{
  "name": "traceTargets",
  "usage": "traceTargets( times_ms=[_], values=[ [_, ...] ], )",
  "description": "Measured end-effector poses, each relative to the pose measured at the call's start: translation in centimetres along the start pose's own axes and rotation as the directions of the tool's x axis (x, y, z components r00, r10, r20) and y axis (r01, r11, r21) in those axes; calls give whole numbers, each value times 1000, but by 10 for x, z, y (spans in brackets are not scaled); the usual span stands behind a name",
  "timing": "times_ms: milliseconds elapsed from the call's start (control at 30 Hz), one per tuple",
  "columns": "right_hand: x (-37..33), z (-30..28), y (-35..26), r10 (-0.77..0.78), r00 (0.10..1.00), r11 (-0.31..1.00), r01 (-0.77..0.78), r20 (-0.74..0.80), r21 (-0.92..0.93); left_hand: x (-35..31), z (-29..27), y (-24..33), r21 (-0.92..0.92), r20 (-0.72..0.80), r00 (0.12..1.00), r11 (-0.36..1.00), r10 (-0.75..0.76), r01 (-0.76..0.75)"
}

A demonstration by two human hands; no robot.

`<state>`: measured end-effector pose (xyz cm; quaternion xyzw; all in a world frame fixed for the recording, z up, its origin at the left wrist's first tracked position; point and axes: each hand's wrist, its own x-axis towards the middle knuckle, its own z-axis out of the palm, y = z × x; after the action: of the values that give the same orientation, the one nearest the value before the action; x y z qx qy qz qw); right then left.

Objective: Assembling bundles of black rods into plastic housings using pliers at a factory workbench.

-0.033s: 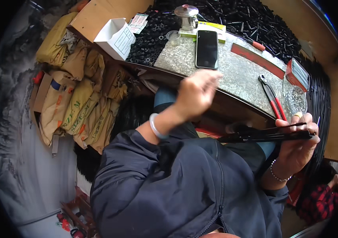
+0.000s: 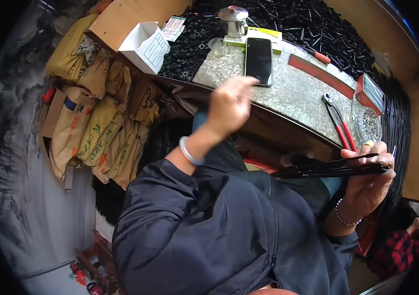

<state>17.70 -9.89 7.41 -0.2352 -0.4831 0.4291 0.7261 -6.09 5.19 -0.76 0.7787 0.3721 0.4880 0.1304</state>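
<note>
The table (image 2: 293, 96) has a gray, speckled top. On it are a black phone (image 2: 258, 59), a red strip (image 2: 320, 75), and pliers with red handles (image 2: 347, 132). Lots of little black parts (image 2: 298, 19) lie behind these.

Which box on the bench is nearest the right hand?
Red-sided box, right end of the bench, closest to the right hand. White box is far left, green-edged box by the lidded metal cup: both farther off.
</note>
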Motion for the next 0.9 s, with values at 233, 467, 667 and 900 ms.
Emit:
traceTargets(
  times_ms=[233, 467, 667, 900],
  values=[
    [3, 6, 17, 28, 999, 999, -29, -24, -14, 1, -73, -161, 603, -176, 968, 757, -181, 251],
    [4, 1, 27, -15, 998, 971, 1, -56, -238, 36, -47, -166, 799, 36, 942, 576, -334, 174],
    [6, -6, 48, 30, 995, 987, -43, -93, -152, 31, -57, -178, 767, 46, 945, 617, -323, 174],
    [1, -7, 44, 69, 991, 990, -82, -113, -114, 40, -51, -180, 698, 83, 921, 682, -381, 219]
  ],
)
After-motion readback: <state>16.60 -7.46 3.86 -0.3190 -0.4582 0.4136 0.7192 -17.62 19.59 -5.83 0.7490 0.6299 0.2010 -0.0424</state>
